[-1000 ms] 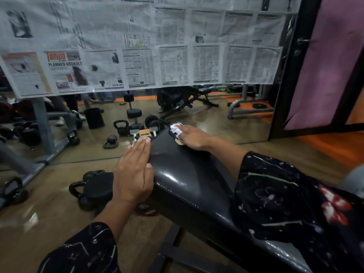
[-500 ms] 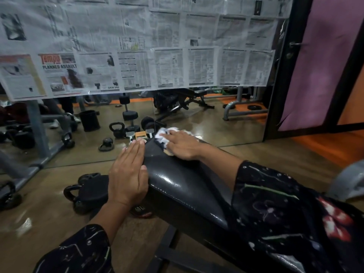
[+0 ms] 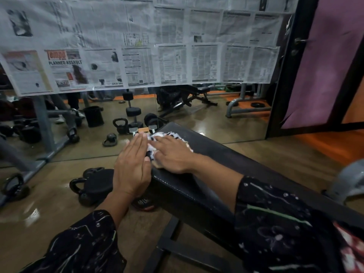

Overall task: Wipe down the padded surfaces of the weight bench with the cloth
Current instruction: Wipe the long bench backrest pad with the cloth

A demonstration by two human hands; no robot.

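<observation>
Lying on the floor at far left is a kettlebell (image 3: pixel 14 187), with a second kettlebell (image 3: pixel 86 189) nearer the bench. The left hand (image 3: pixel 133 166) rests flat with straight fingers on the near-left edge of the black padded weight bench (image 3: pixel 216 166), holding nothing. Just beside it, touching, the right hand (image 3: pixel 173 154) presses the white patterned cloth (image 3: pixel 163 135) down on the pad's far end, fingers spread over it. Newspaper sheets (image 3: pixel 137 46) cover the mirror (image 3: pixel 197 119) behind.
</observation>
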